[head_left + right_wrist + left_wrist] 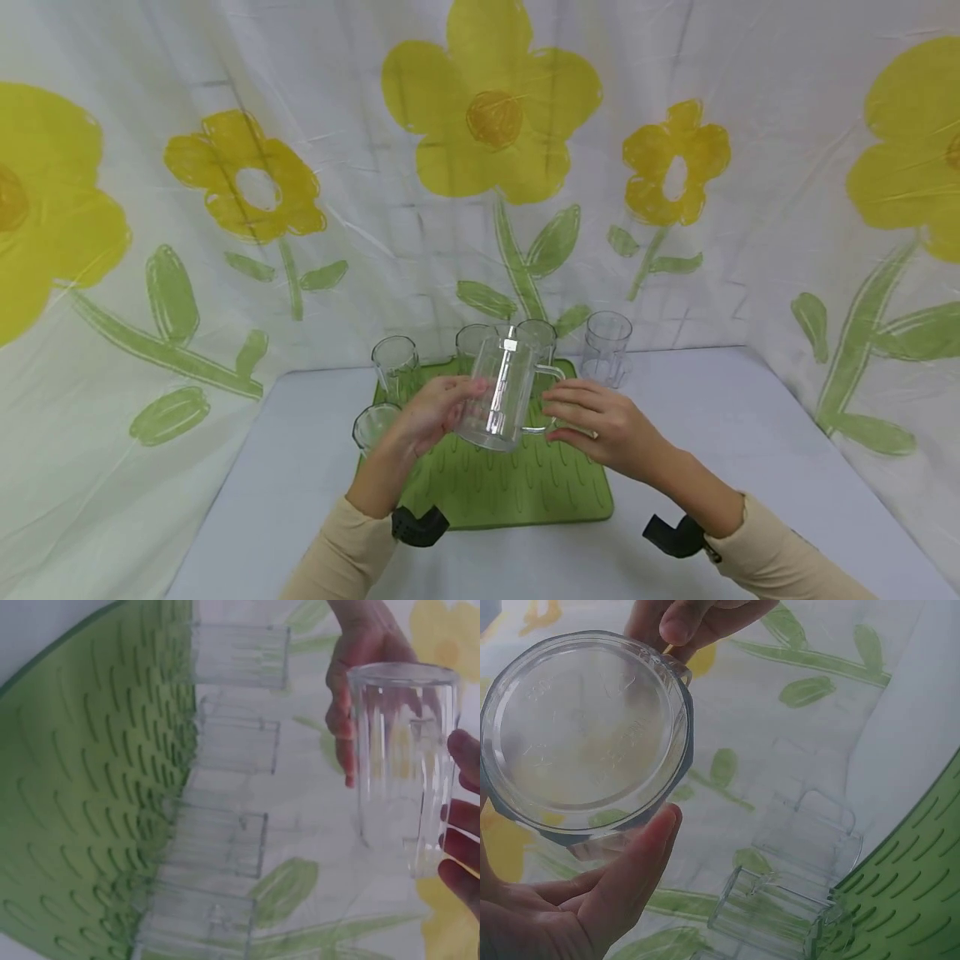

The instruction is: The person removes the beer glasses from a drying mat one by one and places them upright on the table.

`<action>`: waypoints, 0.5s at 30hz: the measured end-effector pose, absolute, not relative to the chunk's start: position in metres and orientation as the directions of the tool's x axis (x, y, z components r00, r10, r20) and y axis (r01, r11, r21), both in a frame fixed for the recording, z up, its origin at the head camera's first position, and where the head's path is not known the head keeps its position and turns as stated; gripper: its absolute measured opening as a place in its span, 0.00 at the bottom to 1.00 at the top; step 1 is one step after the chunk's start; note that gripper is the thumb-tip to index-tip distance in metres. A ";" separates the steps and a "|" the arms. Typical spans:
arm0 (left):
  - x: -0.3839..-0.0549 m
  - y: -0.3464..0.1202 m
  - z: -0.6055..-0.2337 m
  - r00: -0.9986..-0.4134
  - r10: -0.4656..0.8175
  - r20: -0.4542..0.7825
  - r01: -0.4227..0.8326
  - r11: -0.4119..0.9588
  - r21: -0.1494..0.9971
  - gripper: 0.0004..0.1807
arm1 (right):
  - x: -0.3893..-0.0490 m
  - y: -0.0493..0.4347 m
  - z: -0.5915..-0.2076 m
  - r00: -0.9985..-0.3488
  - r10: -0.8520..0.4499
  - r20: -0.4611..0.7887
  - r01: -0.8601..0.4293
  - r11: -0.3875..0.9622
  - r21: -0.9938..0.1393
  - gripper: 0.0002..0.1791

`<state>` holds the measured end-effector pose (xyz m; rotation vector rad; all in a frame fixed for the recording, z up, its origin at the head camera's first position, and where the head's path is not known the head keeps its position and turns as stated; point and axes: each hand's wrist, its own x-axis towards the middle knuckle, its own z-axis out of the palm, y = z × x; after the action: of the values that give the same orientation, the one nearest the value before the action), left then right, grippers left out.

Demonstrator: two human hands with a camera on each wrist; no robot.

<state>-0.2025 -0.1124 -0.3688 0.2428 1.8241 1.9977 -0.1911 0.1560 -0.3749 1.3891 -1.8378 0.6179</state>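
"Glass mug (491,400), that's the thing in hand, right? Where is it?"

"Yep. Held up over the green mat (517,496), tilted, apart from it. Left hand (431,412) grips the body; right hand (603,425) has fingers & thumb at the handle (550,369). How firm, can't tell."

"Which step's that?"

"Prob mid-handling: mug steadied btwn both hands, not yet set down. Next move, imo, calls for one secure hold b4 the other lets go, b/c smooth glass cld slip. Also needs care nr the other mugs (395,362)."

"How're those placed?"

"Five in the head view: two along the mat's left side, two nr its back edge, one just beyond its back right corner, on the worktop (690,417)."

"Surface & rm?"

"Worktop's pale, mat approx mid. Bkgd's a white cloth (360,275) w/ big yellow flowers (491,50) & green leaves (555,242), hanging behind & at both sides. Rest of the rm's hidden, so no idea."
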 end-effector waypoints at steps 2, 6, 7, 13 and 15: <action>-0.202 -0.112 -0.369 -0.902 0.406 -0.150 -0.182 -0.041 0.982 0.31 | -0.192 0.156 -0.374 -0.139 -0.584 0.800 -0.958 0.284 0.041 0.19; -0.199 -0.110 -0.369 -0.907 0.398 -0.136 -0.164 -0.037 0.986 0.28 | -0.193 0.157 -0.372 -0.144 -0.558 0.817 -0.965 0.263 0.010 0.18; -0.199 -0.109 -0.370 -0.909 0.396 -0.132 -0.159 -0.035 0.987 0.28 | -0.194 0.157 -0.372 -0.150 -0.553 0.819 -0.966 0.260 -0.001 0.18; -0.195 -0.107 -0.372 -0.916 0.384 -0.114 -0.144 -0.050 0.988 0.29 | -0.196 0.160 -0.371 -0.201 -0.527 0.826 -0.969 0.228 -0.090 0.18; -0.194 -0.106 -0.373 -0.917 0.386 -0.102 -0.134 -0.057 0.989 0.30 | -0.196 0.161 -0.370 -0.221 -0.517 0.827 -0.968 0.220 -0.121 0.18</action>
<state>-0.1942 -0.1062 -0.3731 0.2684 1.8715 2.0367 -0.1964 0.1614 -0.3704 1.3729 -1.8401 0.8765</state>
